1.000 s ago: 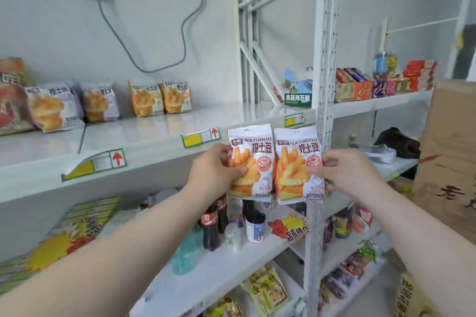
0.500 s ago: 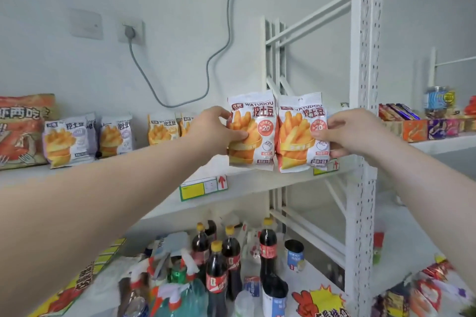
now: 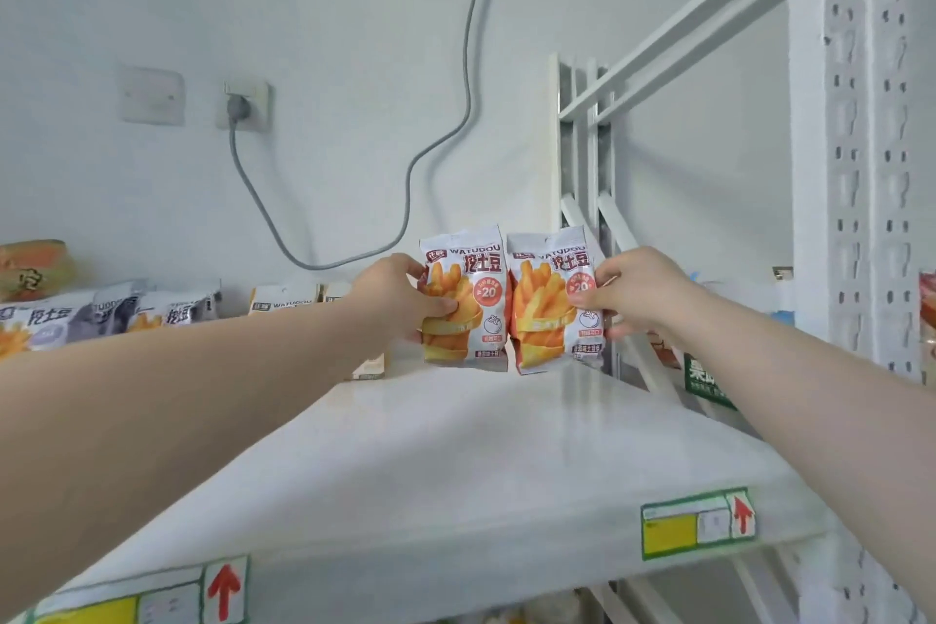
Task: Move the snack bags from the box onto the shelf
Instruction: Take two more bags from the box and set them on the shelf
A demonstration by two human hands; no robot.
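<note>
White shelf (image 3: 456,461) carries earlier bags at nine o'clock. The left hand (image 3: 400,304) has its grip closed on the left snack bag (image 3: 463,304); the right hand (image 3: 638,294) pinches the right snack bag (image 3: 552,309), both upright, touching, at the shelf's back.

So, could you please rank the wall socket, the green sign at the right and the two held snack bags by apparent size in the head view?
1. The left snack bag and right snack bag: look alike, unranked.
2. Green sign, partly hidden by the right arm, so unsure.
3. Wall socket, farther away, so truly unsure.
</note>
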